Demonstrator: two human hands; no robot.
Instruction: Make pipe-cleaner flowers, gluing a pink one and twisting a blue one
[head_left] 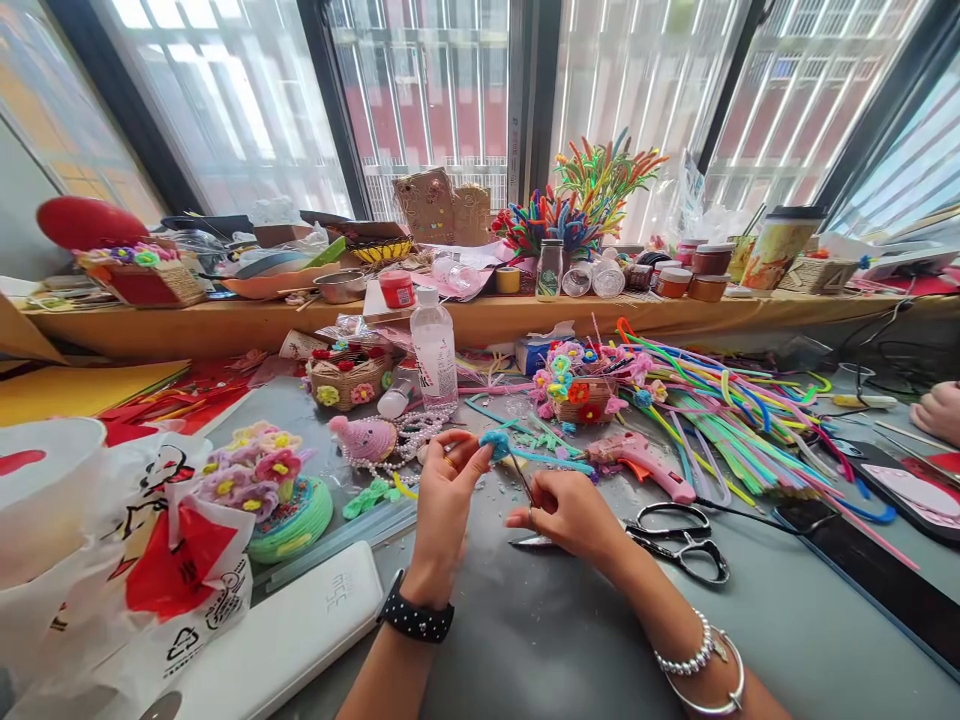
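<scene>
My left hand (450, 490) pinches a small curled piece of blue pipe cleaner (495, 444) between thumb and fingertips. My right hand (562, 510) is closed on a slim metal tool (519, 474), its tip touching the blue curl; whether it is tweezers or small scissors I cannot tell. A straight light-blue pipe cleaner (551, 461) runs off to the right, just behind the tool. Beneath my right wrist lies a pair of large scissors (686, 545), its blade tips showing to the left of the hand. A pink glue gun (641, 462) rests beyond it.
Loose pipe cleaners (742, 440) spread over the right side. A flower basket (581, 390), a bottle (433, 350) and a pink yarn cone (364, 438) stand behind my hands. At left are a flower-topped green cushion (292, 520) and a white power bank (300, 625). Another person's hand (937, 412) shows far right.
</scene>
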